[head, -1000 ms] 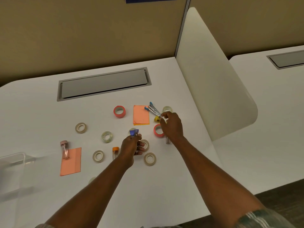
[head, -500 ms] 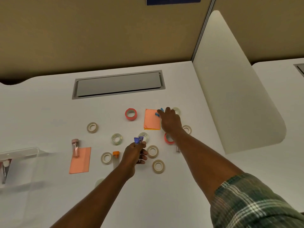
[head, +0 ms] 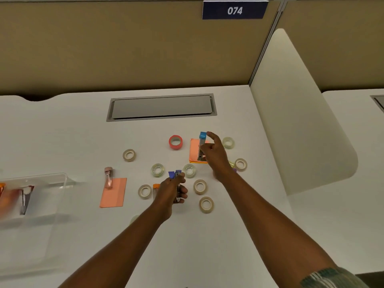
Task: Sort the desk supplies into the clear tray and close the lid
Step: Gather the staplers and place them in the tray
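Note:
My left hand (head: pixel 171 189) is closed around a small purple-topped metal stapler (head: pixel 175 175), held just above the desk. My right hand (head: pixel 216 154) holds a blue-topped stapler (head: pixel 202 145) upright over an orange sticky-note pad (head: pixel 195 149). The clear tray (head: pixel 52 183) sits at the left edge with a few items inside. On the desk lie a red tape roll (head: pixel 175 141), several clear and beige tape rolls such as one roll (head: pixel 129 155), a pink-capped vial (head: pixel 108 177) on a second orange pad (head: pixel 113 193), and an orange-capped vial (head: pixel 155 189).
A grey cable hatch (head: pixel 162 107) is set into the desk behind the supplies. A white curved divider panel (head: pixel 299 121) stands to the right. A tan partition wall carries a blue sign reading 074 (head: pixel 234 10).
My right hand reached to the orange pad and has lifted the blue-topped stapler upright. My left hand kept the purple stapler. The camera shifted, bringing more of the tray into view.

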Tool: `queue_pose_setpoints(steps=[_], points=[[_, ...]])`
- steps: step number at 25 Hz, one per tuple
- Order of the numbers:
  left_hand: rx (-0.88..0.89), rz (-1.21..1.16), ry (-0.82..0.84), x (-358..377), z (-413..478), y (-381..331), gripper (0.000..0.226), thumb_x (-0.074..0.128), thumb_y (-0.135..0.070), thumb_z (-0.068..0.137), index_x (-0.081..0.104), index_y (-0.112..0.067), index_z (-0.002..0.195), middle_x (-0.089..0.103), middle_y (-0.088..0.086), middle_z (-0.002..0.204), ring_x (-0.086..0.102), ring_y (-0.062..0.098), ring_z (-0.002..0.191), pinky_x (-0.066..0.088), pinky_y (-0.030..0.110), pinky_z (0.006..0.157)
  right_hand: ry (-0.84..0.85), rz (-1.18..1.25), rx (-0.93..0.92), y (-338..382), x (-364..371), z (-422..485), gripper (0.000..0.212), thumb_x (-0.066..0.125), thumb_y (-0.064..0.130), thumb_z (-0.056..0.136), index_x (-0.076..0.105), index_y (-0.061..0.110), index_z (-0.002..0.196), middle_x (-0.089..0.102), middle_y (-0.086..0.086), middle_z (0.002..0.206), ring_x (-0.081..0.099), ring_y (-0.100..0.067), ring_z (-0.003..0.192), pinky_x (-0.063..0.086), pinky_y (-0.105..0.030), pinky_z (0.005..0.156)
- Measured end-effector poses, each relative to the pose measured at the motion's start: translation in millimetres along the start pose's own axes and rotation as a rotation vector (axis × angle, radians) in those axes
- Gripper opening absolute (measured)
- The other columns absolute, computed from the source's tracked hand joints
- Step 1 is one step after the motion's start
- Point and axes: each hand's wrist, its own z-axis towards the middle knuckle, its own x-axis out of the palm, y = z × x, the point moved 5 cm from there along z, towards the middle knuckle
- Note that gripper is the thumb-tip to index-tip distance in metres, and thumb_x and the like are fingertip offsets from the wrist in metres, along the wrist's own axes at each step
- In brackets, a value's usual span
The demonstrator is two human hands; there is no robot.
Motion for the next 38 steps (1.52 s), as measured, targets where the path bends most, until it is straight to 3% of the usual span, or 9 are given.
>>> queue_pose_setpoints(steps=[4,7,10,13,19,31,33,35,38], points=[[-0.006,-0.101,0.023,-14,-14,-11,0.048,0.054,-0.056,0.093,0.063,-0.008,0.098,0.065,0.010,0.066,0.061,0.024,0.055,0.050,0.032,0.056,0.179,0.435,0.234,-6,33,-51,0.032,0.046,0.017,0.096,0.063,0.011,0.123,0.070,-0.012,0.102,0.065,-0.022,0.080,0.058,-0.033,0.067],[-0.001,-0.190,0.040,-38,-27,-12,0.062,0.048,-0.065,0.092,0.064,-0.006,0.103,0.064,0.013,0.068,0.059,0.026,0.054,0.050,0.032,0.055,0.236,0.505,0.315,-10,63,-81,0.034,0.043,0.019,0.095,0.064,0.008,0.121,0.070,-0.014,0.100,0.066,-0.025,0.078,0.058,-0.036,0.070],[0.000,-0.307,0.073,-70,-39,-12,0.068,0.042,-0.072,0.089,0.066,-0.010,0.103,0.060,0.013,0.075,0.054,0.024,0.057,0.045,0.030,0.055,0.278,0.450,0.359,-11,102,-106,0.027,0.054,0.026,0.093,0.073,0.011,0.106,0.073,-0.014,0.098,0.069,-0.031,0.082,0.057,-0.037,0.075],[-0.016,-0.346,0.030,-111,-48,-7,0.071,0.033,-0.070,0.093,0.069,-0.010,0.087,0.060,0.011,0.072,0.052,0.023,0.054,0.043,0.029,0.053,0.300,0.354,0.365,-11,142,-124,0.025,0.059,0.030,0.092,0.075,0.012,0.099,0.075,-0.013,0.095,0.070,-0.031,0.081,0.056,-0.037,0.075],[0.001,-0.357,-0.053,-204,-65,-1,0.067,0.032,-0.065,0.096,0.070,-0.010,0.091,0.063,0.009,0.068,0.054,0.020,0.052,0.044,0.028,0.053,0.394,0.007,0.224,-6,234,-148,0.029,0.050,0.020,0.101,0.061,0.024,0.127,0.071,-0.011,0.104,0.065,-0.021,0.078,0.051,-0.031,0.067],[0.116,-0.012,-0.541,-427,-62,-22,0.042,0.057,-0.050,0.093,0.063,-0.011,0.109,0.069,0.009,0.090,0.069,0.023,0.079,0.058,0.031,0.066,0.459,-0.106,0.158,10,445,-185,0.026,0.055,0.016,0.097,0.057,0.026,0.121,0.069,-0.012,0.109,0.069,-0.027,0.096,0.058,-0.040,0.078],[0.134,0.075,-0.597,-457,-56,-27,0.040,0.064,-0.043,0.091,0.061,-0.009,0.111,0.070,0.010,0.094,0.069,0.020,0.076,0.055,0.027,0.060,0.447,-0.178,0.088,11,471,-184,0.023,0.059,0.018,0.095,0.060,0.029,0.115,0.069,-0.008,0.108,0.069,-0.024,0.093,0.059,-0.041,0.083],[0.153,0.154,-0.649,-481,-50,-30,0.030,0.071,-0.036,0.088,0.060,-0.012,0.102,0.071,0.012,0.098,0.070,0.023,0.079,0.055,0.030,0.057,0.411,-0.296,-0.019,14,491,-183,0.022,0.062,0.019,0.093,0.061,0.027,0.114,0.069,-0.005,0.108,0.065,-0.020,0.088,0.057,-0.032,0.075],[0.182,0.305,-0.687,-498,-42,-37,0.026,0.076,-0.028,0.085,0.055,-0.016,0.093,0.068,0.009,0.094,0.069,0.027,0.082,0.058,0.037,0.065,0.360,-0.494,-0.173,18,515,-180,0.030,0.065,0.015,0.090,0.062,0.013,0.120,0.068,-0.008,0.113,0.061,-0.020,0.093,0.049,-0.028,0.077]])
